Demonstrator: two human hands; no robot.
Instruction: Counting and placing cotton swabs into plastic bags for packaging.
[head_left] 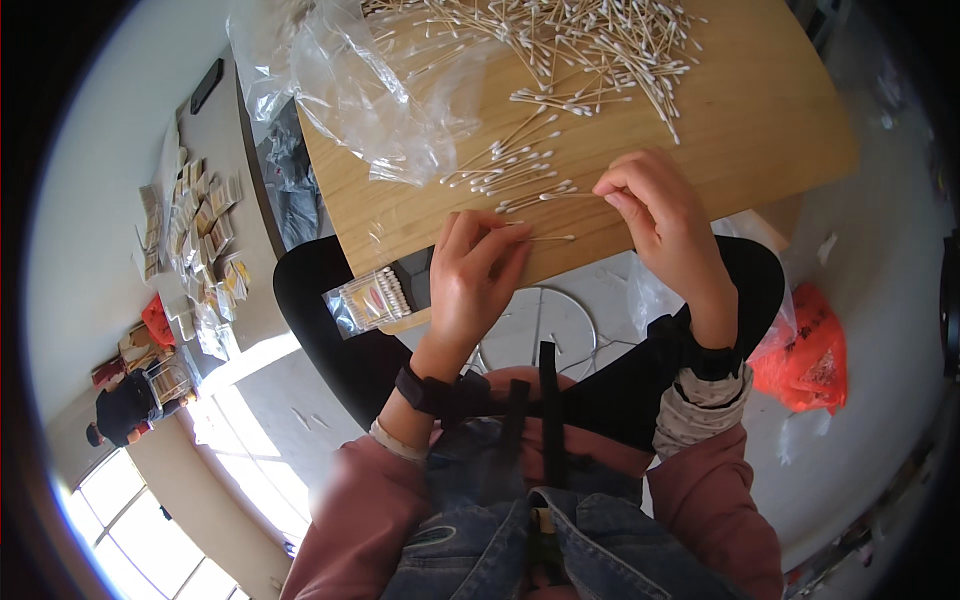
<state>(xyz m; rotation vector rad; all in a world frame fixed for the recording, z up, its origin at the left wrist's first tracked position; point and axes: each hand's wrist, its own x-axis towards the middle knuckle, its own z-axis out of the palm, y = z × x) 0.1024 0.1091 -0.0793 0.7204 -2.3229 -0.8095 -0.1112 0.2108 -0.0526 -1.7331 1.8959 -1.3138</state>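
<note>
A wooden table (pixel 760 110) holds a big loose heap of cotton swabs (pixel 590 40) and a smaller cluster of swabs (pixel 505 165) nearer me. My left hand (pixel 475 275) pinches a few swabs at the table's near edge, one swab (pixel 555 238) sticking out to the right. Fingertips of my right hand (pixel 655 205) are pinched together over the end of another swab (pixel 545 197) lying on the wood. A filled clear packet of swabs (pixel 372 298) lies at the table's near left corner.
A crumpled clear plastic bag (pixel 350 85) covers the table's far left. A black chair (pixel 330 300) is under me. An orange plastic bag (pixel 815 355) lies on the floor to the right. Several small packets (pixel 200 225) cover a grey surface at left; another person (pixel 125 405) sits far off.
</note>
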